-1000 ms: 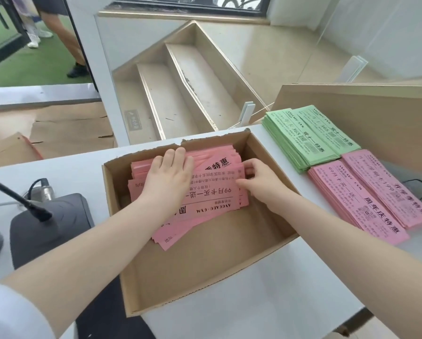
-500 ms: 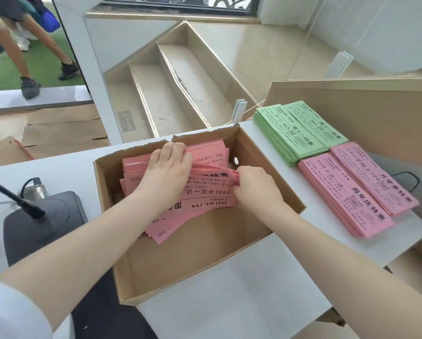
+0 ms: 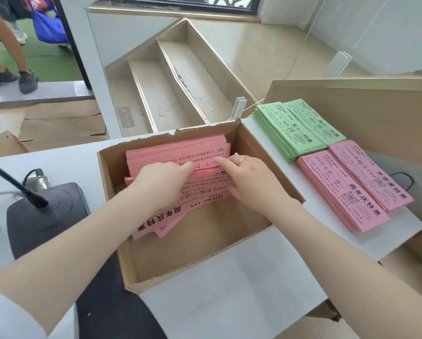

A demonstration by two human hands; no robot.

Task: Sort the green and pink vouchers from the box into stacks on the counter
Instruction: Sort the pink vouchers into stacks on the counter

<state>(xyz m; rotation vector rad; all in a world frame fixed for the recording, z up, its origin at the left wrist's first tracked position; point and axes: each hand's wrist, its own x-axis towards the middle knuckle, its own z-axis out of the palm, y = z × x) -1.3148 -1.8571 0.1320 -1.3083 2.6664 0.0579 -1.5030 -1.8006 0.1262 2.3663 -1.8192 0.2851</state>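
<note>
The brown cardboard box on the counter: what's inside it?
The brown cardboard box holds loose pink paper vouchers, with the left hand and right hand leafing through them. Whether green ones lie beneath is hidden.

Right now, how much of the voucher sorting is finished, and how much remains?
Done: green stacks and pink stacks lie side by side on the counter, right of the box.
In hand: the left hand and right hand are parting the pink vouchers inside the box.
Left: that whole pink pile. No green shows in the box, though lower sheets are hidden.
</note>
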